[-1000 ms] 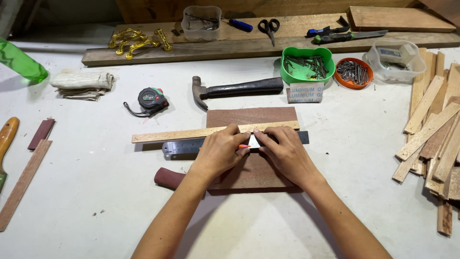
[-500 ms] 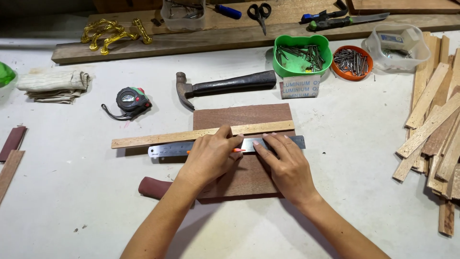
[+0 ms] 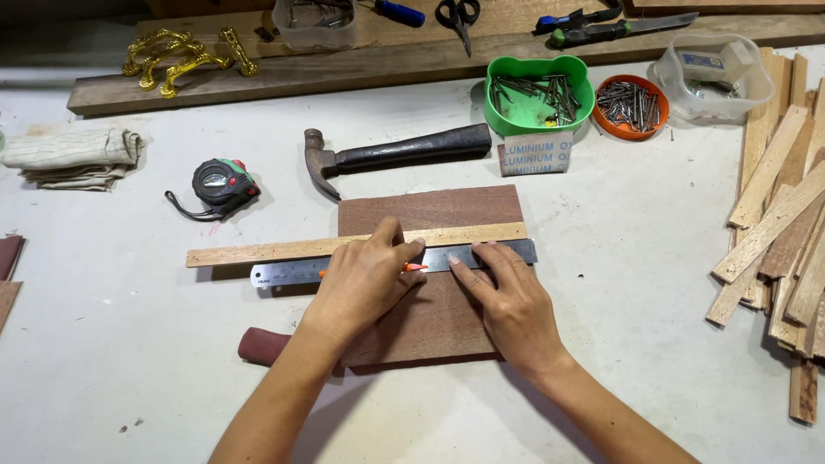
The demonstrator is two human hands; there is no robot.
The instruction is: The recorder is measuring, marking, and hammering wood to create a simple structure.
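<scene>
Marking along the steel ruler point(image 3: 387, 265) on the brown board point(image 3: 430, 296) mid-table, my left hand point(image 3: 365, 279) grips an orange pencil point(image 3: 414, 267); my right hand point(image 3: 511, 301) lies flat, fingers open, steadying the ruler. Next likely needs firm pressure.

Beyond the fingers, a hammer point(image 3: 395, 155) lies on the desk point(image 3: 112, 344), with a tape measure point(image 3: 222, 183) to its left and folded cloth point(image 3: 73, 157) further left. Farther off sit a green bowl of nails point(image 3: 537, 93), an orange dish of nails point(image 3: 632, 105) and scissors point(image 3: 455, 17). Wood strips point(image 3: 778, 223) are piled well to the right.
</scene>
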